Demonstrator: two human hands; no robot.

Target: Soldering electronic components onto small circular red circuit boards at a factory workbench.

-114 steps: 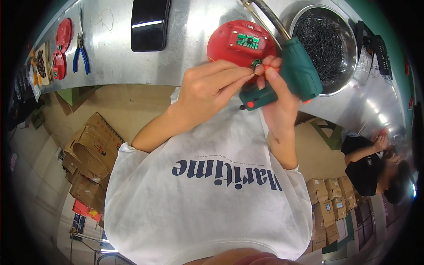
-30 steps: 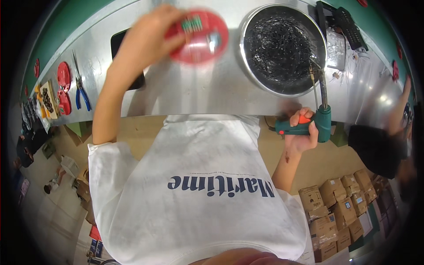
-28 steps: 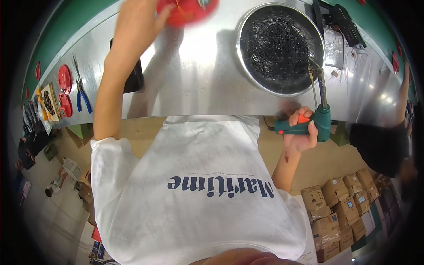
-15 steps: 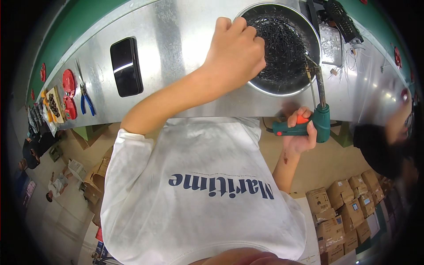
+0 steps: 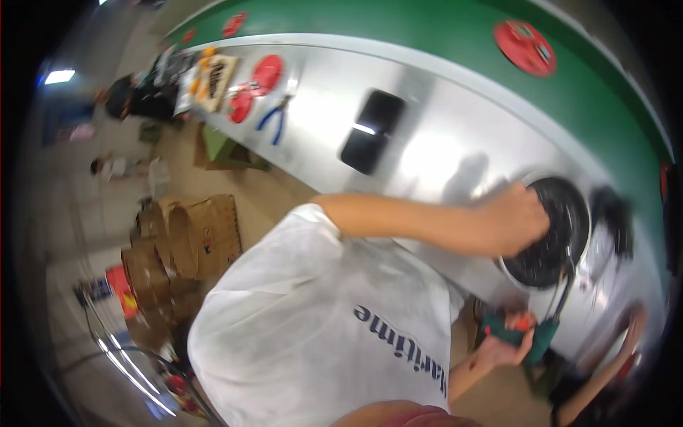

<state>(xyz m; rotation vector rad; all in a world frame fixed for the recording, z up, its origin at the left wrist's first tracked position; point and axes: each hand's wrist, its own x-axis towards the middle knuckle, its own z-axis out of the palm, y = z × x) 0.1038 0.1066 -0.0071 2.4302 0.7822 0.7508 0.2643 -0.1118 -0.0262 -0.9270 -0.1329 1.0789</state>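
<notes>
My right hand [image 5: 506, 347] is wrapped round the handle of a green soldering gun [image 5: 544, 338] with an orange trigger. The gun's metal barrel slants up, and its tip reaches the near right side of a round metal bowl [image 5: 590, 226]. Thin dark wire-like pieces [image 5: 562, 213] fill the bowl. My left hand [image 5: 518, 219] is closed over the bowl's left side, its fingers curled and turned away from view. Whatever it pinches is hidden, and blur softens the details.
A black phone [image 5: 373, 132] lies on the metal table [image 5: 320, 92]. Farther left are blue-handled pliers [image 5: 274, 121] and red discs [image 5: 267, 75]. A dark clamp-like object [image 5: 613, 217] sits right of the bowl. Another person's arm [image 5: 605, 373] shows at lower right; cardboard boxes [image 5: 203, 235] stand left.
The view has swung left, so the table and bowl appear shifted right and tilted. My left hand stays closed at the bowl, and my right still grips the soldering gun.
</notes>
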